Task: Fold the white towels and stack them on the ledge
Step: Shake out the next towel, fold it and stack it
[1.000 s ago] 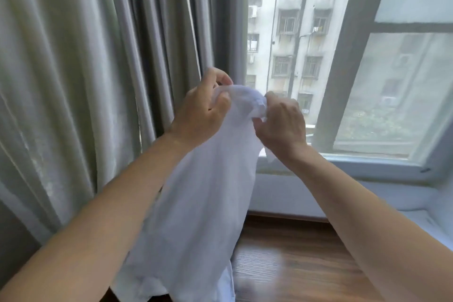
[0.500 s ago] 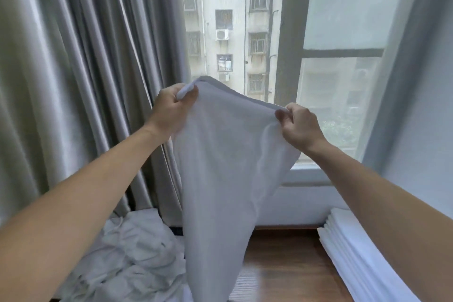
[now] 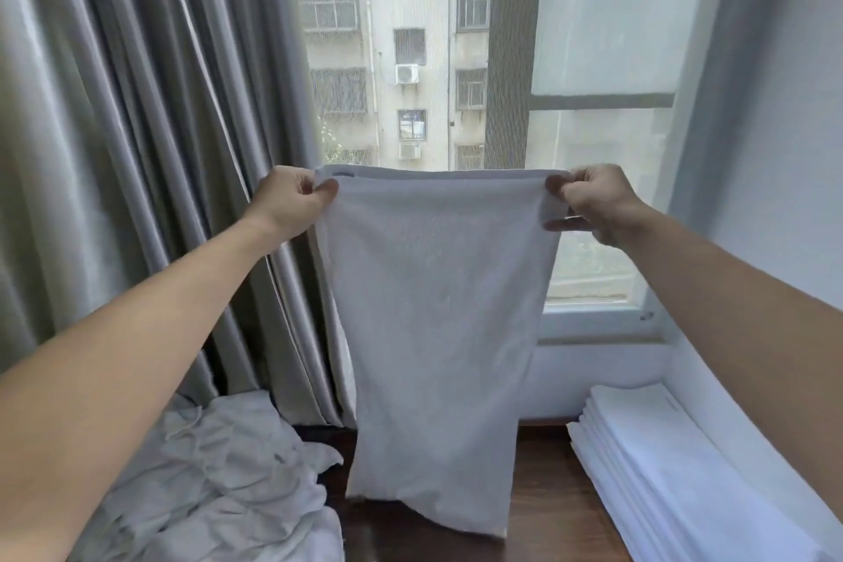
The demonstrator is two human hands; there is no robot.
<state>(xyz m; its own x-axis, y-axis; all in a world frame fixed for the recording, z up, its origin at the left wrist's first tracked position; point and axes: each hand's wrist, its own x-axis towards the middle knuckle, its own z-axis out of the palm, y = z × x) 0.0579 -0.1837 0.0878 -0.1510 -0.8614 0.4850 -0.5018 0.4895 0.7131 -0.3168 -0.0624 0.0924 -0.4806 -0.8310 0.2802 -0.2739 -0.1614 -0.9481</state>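
Observation:
A white towel [image 3: 433, 324] hangs spread flat in the air in front of the window. My left hand [image 3: 292, 199] pinches its top left corner. My right hand [image 3: 593, 201] pinches its top right corner, with the top edge stretched taut between them. The towel's lower end hangs just above the dark wooden ledge [image 3: 543, 502]. A neat stack of folded white towels [image 3: 675, 470] lies on the ledge at the right, against the wall. A crumpled heap of unfolded white towels [image 3: 219, 475] lies at the lower left.
Grey curtains [image 3: 150, 151] hang at the left, down to the heap. The window [image 3: 410, 59] with a dark frame post is straight ahead. A pale wall [image 3: 784, 151] closes the right side.
My hands have moved apart from a bunched grip and stretched the towel out flat. The view has shifted right, so the folded stack and the heap now show.

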